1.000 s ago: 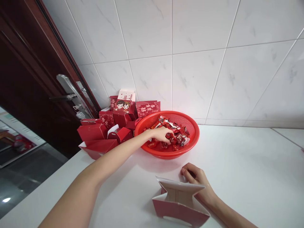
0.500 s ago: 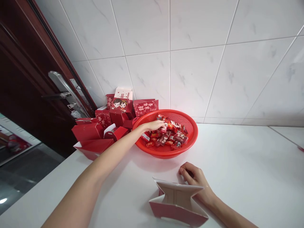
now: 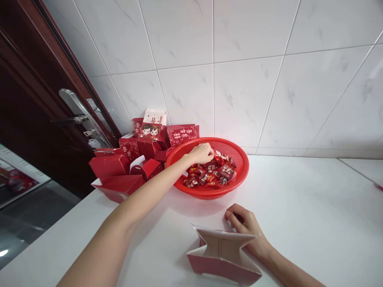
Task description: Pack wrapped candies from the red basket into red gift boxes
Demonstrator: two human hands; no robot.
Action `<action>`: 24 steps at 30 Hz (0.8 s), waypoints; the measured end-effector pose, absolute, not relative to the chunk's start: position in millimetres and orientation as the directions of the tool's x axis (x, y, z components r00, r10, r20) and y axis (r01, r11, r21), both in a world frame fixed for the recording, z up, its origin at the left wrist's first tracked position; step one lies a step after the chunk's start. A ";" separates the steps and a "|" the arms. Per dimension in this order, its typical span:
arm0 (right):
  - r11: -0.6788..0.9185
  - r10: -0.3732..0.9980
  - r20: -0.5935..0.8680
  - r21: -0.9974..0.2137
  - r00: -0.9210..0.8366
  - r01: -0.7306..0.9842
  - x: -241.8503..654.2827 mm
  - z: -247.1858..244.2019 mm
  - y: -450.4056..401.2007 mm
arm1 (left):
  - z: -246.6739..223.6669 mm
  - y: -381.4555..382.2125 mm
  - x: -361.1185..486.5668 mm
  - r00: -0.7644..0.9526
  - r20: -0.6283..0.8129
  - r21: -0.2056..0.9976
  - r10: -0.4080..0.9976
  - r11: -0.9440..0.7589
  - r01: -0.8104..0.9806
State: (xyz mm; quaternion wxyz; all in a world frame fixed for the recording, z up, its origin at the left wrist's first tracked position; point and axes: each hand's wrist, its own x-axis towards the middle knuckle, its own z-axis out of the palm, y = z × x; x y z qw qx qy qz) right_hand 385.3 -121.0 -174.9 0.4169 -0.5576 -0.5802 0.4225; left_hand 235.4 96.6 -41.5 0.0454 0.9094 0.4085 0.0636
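My left hand (image 3: 202,153) is inside the red plastic basket (image 3: 243,171), over wrapped candies (image 3: 225,173) in red and dark red. Its fingers are curled and closed; whatever is under them is hidden from me. On the white table, my right hand (image 3: 243,221) rests with loosely curled fingers and shows nothing held. Its wrist lies against the right side of a small paper gift box (image 3: 224,265). That box stands upright with its top open, and the part of its inside that I can see is bare.
Red gift boxes (image 3: 116,165), some with printed figures, crowd the table's left end beside the basket. Behind rises a tiled wall (image 3: 239,91). A dark red door with a metal handle (image 3: 74,107) stands at the left, past the edge of the white table (image 3: 299,207).
My left hand has curled its fingers and shifted slightly right and up within the basket. Some candies there have been disturbed. My right hand and the open gift box stay put.
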 end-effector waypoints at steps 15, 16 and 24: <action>0.054 0.998 0.041 -0.952 -0.048 0.300 385.9 -177.4 -119.4 | -58.9 112.6 269.4 0.733 -0.240 0.253 0.637 -0.688 0.681; 0.053 0.998 0.041 -0.952 -0.048 0.302 386.1 -178.3 -119.0 | -61.8 110.1 271.7 0.729 -0.261 0.247 0.633 -0.686 0.685; 0.054 0.998 0.039 -0.952 -0.055 0.300 386.3 -179.0 -120.0 | -71.5 95.8 278.4 0.738 -0.394 0.147 0.547 -0.756 0.638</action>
